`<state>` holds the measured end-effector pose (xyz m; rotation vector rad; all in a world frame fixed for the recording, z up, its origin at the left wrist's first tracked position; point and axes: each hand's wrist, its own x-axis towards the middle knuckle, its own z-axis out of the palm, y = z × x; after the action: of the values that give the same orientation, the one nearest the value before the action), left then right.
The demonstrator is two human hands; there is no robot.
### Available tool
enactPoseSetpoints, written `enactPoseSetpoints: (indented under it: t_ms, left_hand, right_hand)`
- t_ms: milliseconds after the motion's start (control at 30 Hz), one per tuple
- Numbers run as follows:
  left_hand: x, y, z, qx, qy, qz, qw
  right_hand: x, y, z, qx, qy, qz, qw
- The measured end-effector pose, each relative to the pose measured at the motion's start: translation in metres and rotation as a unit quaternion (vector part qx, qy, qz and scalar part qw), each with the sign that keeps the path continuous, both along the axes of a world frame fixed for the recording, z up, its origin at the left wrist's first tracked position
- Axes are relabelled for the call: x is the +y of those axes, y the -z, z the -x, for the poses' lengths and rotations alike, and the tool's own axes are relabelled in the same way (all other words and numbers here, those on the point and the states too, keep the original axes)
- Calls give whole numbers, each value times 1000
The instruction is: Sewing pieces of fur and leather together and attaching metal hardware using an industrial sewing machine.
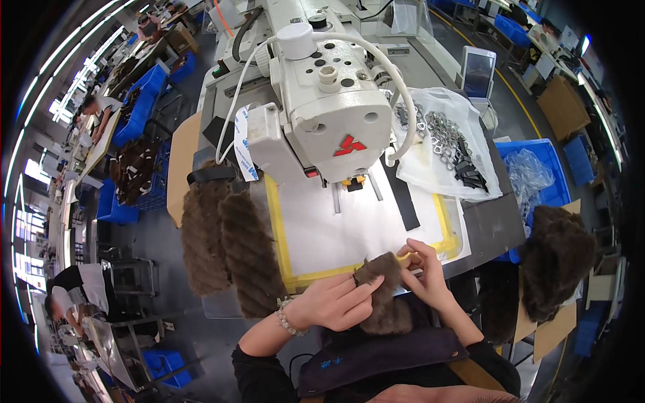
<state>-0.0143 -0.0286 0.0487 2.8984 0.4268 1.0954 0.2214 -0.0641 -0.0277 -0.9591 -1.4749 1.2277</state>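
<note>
The bare left hand [334, 300] pinches a brown fur-fabric piece [388, 314] in front of the white metal sewing machine [339, 101]; the bare right hand [427, 277] curls at the piece's edge, its grip unclear. Left of the machine lie long brown fur strips [252, 258]; right, silver metal rings [440, 134].

A brown fur piece [390, 305], apparently folded at its top, hangs from the fingers [357, 297].

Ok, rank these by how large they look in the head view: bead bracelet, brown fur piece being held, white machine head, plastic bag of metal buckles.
1. White machine head
2. Plastic bag
3. Brown fur piece, partly covered by fingers
4. Bead bracelet
</note>
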Motion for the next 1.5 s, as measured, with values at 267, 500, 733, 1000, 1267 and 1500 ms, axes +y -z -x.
enactPoseSetpoints:
  t_ms: [267, 500, 733, 1000, 1267, 1500]
  left_hand:
    - [0, -2, -1, -120, 10, 219, 968]
    - [12, 22, 4, -236, -39, 250, 938]
    - [21, 41, 15, -266, -99, 361, 888]
    - [39, 43, 26, 15, -104, 388, 916]
    - [79, 53, 4, 50, -42, 333, 941]
    - [91, 62, 1, 135, -117, 302, 936]
  right_hand:
    - [16, 31, 13, -121, 127, -346, 922]
    - [12, 25, 22, -127, -65, -181, 973]
    - [33, 6, 16, 12, -242, 186, 952]
    - [35, 1, 13, 79, -153, 187, 967]
    - [78, -22, 11, -239, 76, -251, 935]
    - [112, -9, -4, -390, -123, -336, 849]
